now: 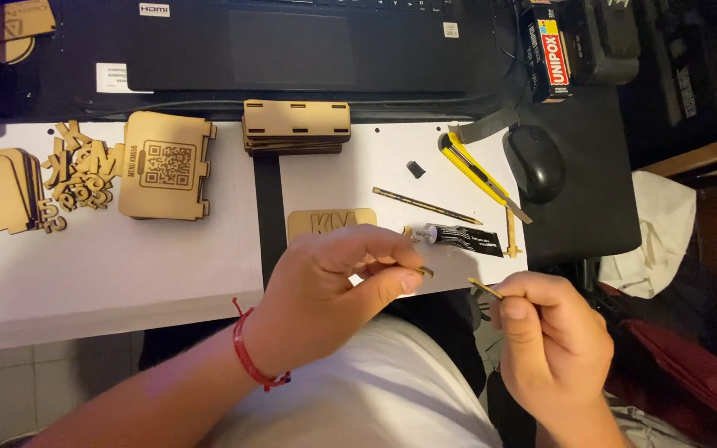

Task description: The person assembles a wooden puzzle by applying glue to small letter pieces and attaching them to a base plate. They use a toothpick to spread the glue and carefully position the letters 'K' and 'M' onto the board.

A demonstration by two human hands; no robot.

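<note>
Thin laser-cut wood, pale brown, is what both hands pinch: the left hand (338, 278) closes thumb and forefinger on a small flat wooden piece (421, 270) held edge-on, and the right hand (545, 332) grips a second slim wooden sliver (485, 288) the same way, its tip angled toward the first. The two pieces sit near each other but apart, held over the person's lap just off the front edge of the white sheet (126, 265), probably so the small edges can be lined up close to the eyes. A red cord bracelet (251, 357) circles the left wrist. Just beyond the hands lies a black glue tube (462, 239), within easy reach, and an engraved wooden plaque (331, 222) beside it. Farther out are a pencil (425, 206), a yellow utility knife (483, 176) and a black mouse (534, 163) on a dark pad. To the left, stacked wooden panels (296, 127), a panel with a square code pattern (168, 166) and loose cut-out letters (80, 170) wait in separate sorted groups.
</note>
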